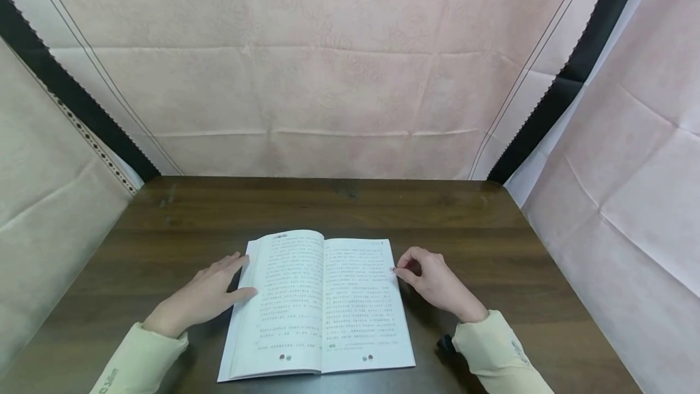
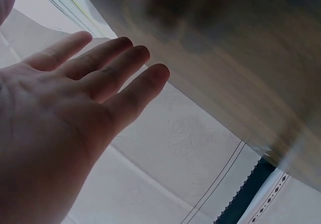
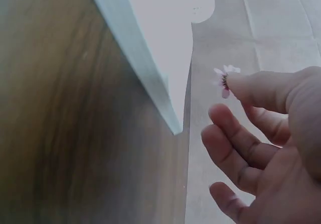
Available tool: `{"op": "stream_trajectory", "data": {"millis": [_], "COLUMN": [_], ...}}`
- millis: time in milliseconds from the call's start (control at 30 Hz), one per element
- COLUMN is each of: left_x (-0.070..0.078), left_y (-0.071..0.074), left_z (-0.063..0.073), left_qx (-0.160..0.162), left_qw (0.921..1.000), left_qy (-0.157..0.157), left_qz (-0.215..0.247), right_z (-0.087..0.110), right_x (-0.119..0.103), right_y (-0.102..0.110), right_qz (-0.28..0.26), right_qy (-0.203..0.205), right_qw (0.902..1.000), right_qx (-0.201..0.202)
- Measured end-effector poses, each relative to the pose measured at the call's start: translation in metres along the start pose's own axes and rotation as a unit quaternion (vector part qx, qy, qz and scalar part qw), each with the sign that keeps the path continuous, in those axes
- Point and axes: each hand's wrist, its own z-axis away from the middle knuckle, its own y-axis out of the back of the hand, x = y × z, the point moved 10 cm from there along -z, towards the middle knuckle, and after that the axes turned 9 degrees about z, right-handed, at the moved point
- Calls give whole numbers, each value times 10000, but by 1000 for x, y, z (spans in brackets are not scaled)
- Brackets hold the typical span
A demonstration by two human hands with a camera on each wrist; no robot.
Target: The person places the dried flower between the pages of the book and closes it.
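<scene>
An open book (image 1: 358,303) with printed text lies on the wooden table in the head view. My left hand (image 1: 205,293) is at its left edge, thumb over the margin of the left page and the other fingers stretched along the side. In the left wrist view that hand (image 2: 75,98) has its fingers straight and spread. Beside the right page, my right hand (image 1: 434,278) pinches a small pale pink flower (image 3: 225,81) between thumb and index finger. The flower sits right at the page's outer edge in the head view. The right hand's other fingers (image 3: 230,153) are loosely bent.
The dark brown wooden table (image 1: 306,205) reaches back to a pale patterned cloth (image 1: 328,90) hanging behind it. Similar cloths hang at the left and right sides. A small black object (image 1: 446,344) shows by the right sleeve cuff.
</scene>
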Motion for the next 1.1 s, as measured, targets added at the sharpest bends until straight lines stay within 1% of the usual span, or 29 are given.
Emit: {"op": "stream_trajectory", "data": {"millis": [100,200,500,733,867,1100], "left_x": [-1,-2,-2,-3,-2,0], "left_y": [0,0,1,1,2,3], "left_z": [1,1,0,1,1,2], "left_qx": [-8,-27,-48,-100,-67,-44], "left_qw": [10000,10000,9999,9999,9999,9999], "left_qy": [26,40,74,125,114,120], "left_qz": [9,27,53,58,70,92], "right_z": [-2,-4,-8,-11,-13,-14], "right_x": [-1,-2,-2,-4,-7,-12], "right_y": [0,1,2,-1,-5,-13], "right_qz": [-355,-516,-601,-713,-706,-656], "right_qy": [-98,-106,-69,-57,-15,84], "right_qw": [9993,9984,9973,9966,9968,9976], "right_qx": [56,186,418,403,378,227]}}
